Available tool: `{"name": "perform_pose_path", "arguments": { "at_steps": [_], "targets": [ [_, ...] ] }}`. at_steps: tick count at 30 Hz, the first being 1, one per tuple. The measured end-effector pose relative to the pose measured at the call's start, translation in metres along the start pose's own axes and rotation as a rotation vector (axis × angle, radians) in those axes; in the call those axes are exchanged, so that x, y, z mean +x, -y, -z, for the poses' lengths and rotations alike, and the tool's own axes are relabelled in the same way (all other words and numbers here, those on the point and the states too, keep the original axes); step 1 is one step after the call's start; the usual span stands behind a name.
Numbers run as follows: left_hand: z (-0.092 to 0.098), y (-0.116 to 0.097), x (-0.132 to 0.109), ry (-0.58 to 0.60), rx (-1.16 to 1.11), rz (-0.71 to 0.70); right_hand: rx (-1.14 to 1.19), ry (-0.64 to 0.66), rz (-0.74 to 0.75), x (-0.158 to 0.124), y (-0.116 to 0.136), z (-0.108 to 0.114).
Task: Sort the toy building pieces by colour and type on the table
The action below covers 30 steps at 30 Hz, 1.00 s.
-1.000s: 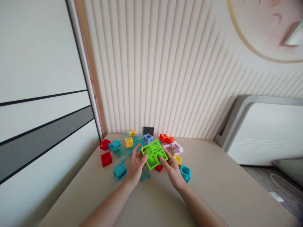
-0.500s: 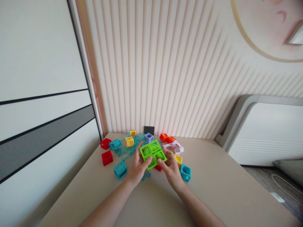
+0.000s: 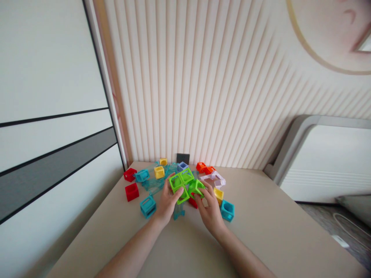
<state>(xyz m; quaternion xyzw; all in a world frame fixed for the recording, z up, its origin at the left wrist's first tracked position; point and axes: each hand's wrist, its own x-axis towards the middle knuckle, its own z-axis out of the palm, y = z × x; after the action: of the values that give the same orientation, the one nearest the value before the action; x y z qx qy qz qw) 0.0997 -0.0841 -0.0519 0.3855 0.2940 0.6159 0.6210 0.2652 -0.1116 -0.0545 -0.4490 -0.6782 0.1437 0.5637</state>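
Note:
My left hand [image 3: 167,200] is closed on a cluster of green hollow cube blocks [image 3: 179,180], thumb on its near face, the other fingers partly hidden behind. My right hand [image 3: 209,204] pinches a single green cube block [image 3: 196,187] at the cluster's right corner. That cube sits tilted against the others; whether it is still joined to them I cannot tell. Just below it a red block [image 3: 193,201] shows in part. A yellow block [image 3: 218,195] and a teal block [image 3: 227,211] lie close to the right of my right hand.
Red blocks [image 3: 131,192], teal blocks [image 3: 148,206] and a yellow block [image 3: 159,172] lie on the table [image 3: 255,224] at left. Translucent teal pieces [image 3: 155,185] are behind my hands. Orange blocks [image 3: 205,168] and lilac pieces [image 3: 216,178] sit near the ribbed wall [image 3: 185,77].
The right-hand green cube has turned and tilted out of line with the flat square of green blocks. My right fingers have shifted around it; the rest of the cluster stays in my left hand.

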Motion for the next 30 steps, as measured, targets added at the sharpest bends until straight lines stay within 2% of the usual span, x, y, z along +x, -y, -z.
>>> {"name": "perform_pose_path", "arguments": {
  "at_steps": [3,9,16,23,28,30],
  "targets": [
    [0.001,0.0,0.001,-0.023,0.008,0.021,-0.063,-0.056,0.041,0.0,-0.004,0.001],
    [0.001,0.001,0.001,0.003,-0.02,0.04,-0.076,-0.102,-0.039,-0.003,-0.011,0.0],
    [0.003,0.002,0.0,0.016,-0.026,0.028,-0.142,-0.074,0.099,-0.003,-0.011,0.001],
    [0.002,0.002,-0.001,0.011,-0.009,-0.01,-0.131,0.027,0.141,-0.005,-0.005,0.002],
    [-0.001,-0.005,0.0,-0.06,-0.042,-0.05,-0.092,0.149,0.179,-0.008,0.006,0.006],
    [-0.001,-0.007,0.001,-0.074,-0.052,-0.046,-0.077,0.157,0.184,-0.008,0.006,0.006]
  ]
}}
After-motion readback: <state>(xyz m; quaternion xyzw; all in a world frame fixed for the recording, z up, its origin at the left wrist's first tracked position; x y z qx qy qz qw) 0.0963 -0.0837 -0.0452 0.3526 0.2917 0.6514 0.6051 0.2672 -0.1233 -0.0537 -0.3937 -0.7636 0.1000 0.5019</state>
